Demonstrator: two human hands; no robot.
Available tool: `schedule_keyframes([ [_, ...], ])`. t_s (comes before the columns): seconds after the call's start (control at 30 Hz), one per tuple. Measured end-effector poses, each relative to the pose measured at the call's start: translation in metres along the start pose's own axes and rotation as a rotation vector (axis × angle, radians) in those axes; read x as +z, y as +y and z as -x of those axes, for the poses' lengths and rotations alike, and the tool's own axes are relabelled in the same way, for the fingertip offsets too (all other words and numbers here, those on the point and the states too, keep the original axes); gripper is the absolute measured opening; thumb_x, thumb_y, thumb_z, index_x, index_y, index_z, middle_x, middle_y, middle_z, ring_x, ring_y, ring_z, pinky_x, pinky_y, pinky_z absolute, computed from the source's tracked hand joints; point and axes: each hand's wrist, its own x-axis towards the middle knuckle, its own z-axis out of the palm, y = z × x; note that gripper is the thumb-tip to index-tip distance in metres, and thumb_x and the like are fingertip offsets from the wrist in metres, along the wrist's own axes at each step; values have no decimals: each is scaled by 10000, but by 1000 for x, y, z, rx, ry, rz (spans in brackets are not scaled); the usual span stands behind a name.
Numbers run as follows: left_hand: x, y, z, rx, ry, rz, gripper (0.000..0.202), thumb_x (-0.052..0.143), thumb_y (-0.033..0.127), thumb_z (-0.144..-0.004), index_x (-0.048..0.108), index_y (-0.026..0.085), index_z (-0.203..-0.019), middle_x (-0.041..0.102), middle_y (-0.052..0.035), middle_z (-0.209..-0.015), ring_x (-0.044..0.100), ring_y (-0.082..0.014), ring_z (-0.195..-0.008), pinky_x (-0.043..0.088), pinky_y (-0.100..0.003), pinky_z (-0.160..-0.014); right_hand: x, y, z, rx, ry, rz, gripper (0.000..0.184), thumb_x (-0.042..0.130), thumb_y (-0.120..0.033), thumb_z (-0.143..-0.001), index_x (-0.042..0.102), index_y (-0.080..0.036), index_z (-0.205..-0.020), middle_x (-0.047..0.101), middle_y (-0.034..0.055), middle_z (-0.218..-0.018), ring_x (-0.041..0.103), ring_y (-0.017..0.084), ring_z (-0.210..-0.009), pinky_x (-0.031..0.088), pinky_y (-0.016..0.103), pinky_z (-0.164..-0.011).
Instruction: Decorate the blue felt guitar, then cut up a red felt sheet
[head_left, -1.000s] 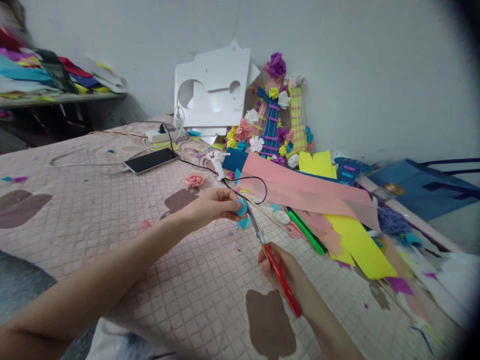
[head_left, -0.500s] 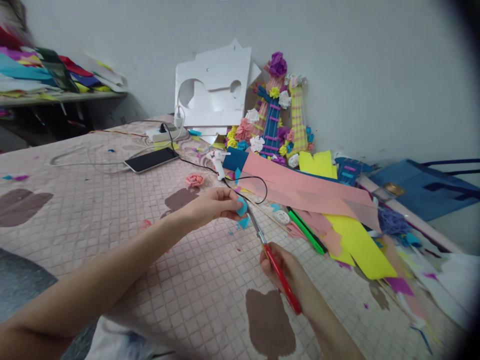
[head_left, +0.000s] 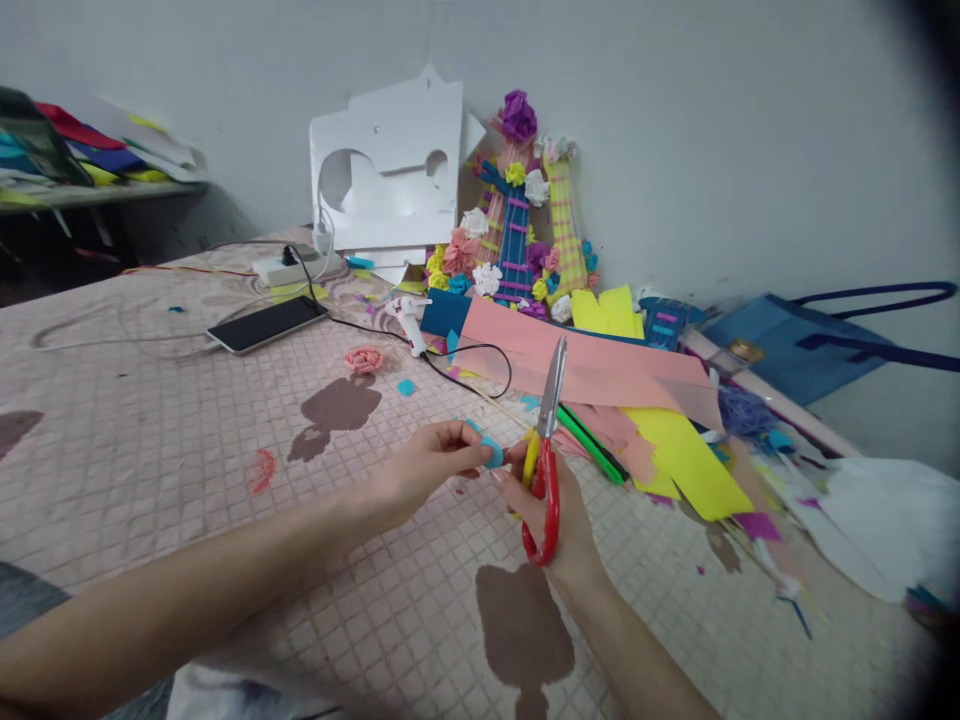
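Observation:
Between the fingertips of my left hand (head_left: 439, 460) is a small blue paper piece (head_left: 493, 453), pinched by thumb and forefinger. My right hand (head_left: 551, 510) holds scissors (head_left: 550, 445) with red and yellow handles, their closed blades pointing up and away. The right fingertips come close to the blue piece's right edge; whether they touch it I cannot tell. Ahead of the hands on the table lie a pink paper flower (head_left: 364, 360), a small blue scrap (head_left: 406, 387) and a white glue gun (head_left: 409, 325) with a black cord.
A phone (head_left: 268, 324) lies at the left by a power strip (head_left: 296, 266). Paper-flower guitars (head_left: 516, 230) and white cut boards (head_left: 405, 150) lean on the wall. Pink paper (head_left: 570, 355), yellow sheets (head_left: 697, 470), a green cutter (head_left: 592, 445) and a blue bag (head_left: 795, 345) spread across the right.
The scissors have swung upright, away from the blue piece, and my right hand has come up close to my left. A blue scrap now lies near the pink flower. The view has shifted right.

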Motion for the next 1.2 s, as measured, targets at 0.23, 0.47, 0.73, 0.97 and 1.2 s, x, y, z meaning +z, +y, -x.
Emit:
schedule_keyframes([
  [0.23,-2,1,-2,-100,-86,3,282,767,325,-662,573,133,-735,585,33,-644,554,-72,-609,425,-225,-636,-5,5,-3,-7,4,-2,217,644,-295,-693,513,-202,-838,516,-38,-695,478,103,-541,406,235,-485],
  [0.47,-7,5,-4,-56,-110,-59,307,776,329,-661,546,128,-677,630,-1,-625,585,-92,-604,452,-241,-629,-9,5,-2,29,-116,-71,289,591,-471,-789,486,-203,-819,474,-55,-616,422,83,-466,363,215,-429],
  [0.73,-14,19,-8,107,72,228,333,803,275,-645,503,149,-719,672,12,-708,657,-113,-685,511,-285,-768,-11,4,7,107,-272,68,435,475,-635,-806,492,-203,-854,396,-69,-570,391,91,-459,339,219,-425],
  [0.97,-17,18,-9,174,70,239,290,777,271,-690,518,154,-745,709,-2,-769,683,-127,-734,525,-289,-784,-11,13,8,70,-326,177,237,520,-438,-832,478,-210,-784,388,-73,-558,347,82,-469,317,207,-430],
  [1.2,-16,20,-8,179,75,251,298,779,255,-690,502,148,-720,697,3,-722,686,-130,-709,538,-288,-759,-12,15,8,79,-318,206,226,538,-423,-823,471,-212,-776,365,-81,-562,316,78,-461,300,211,-431],
])
